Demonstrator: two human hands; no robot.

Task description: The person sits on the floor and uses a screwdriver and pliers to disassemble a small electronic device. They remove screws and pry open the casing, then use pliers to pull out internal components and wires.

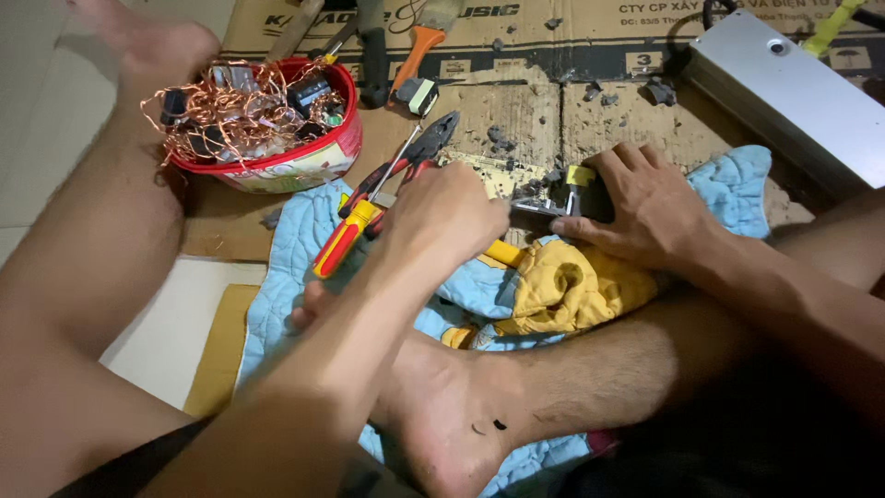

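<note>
My left hand [442, 221] is closed around a yellow-handled tool [503, 252], and its metal tip reaches toward a small black component with yellow tape [578, 184]. My right hand [650, 210] presses on that component and holds it on the cardboard [516, 106] at the edge of a blue quilted cloth [286, 277]. Just left of my left hand lie red-handled pliers [419, 148] and a red and yellow screwdriver [343, 242]. My bare legs and foot cross the bottom of the view.
A red bowl [277, 171] full of tangled copper wire and small black parts stands at the back left. A silver metal box [793, 88] lies at the back right. An orange-handled tool [415, 51] and dark debris lie on the cardboard. A yellow cloth [572, 286] lies over my leg.
</note>
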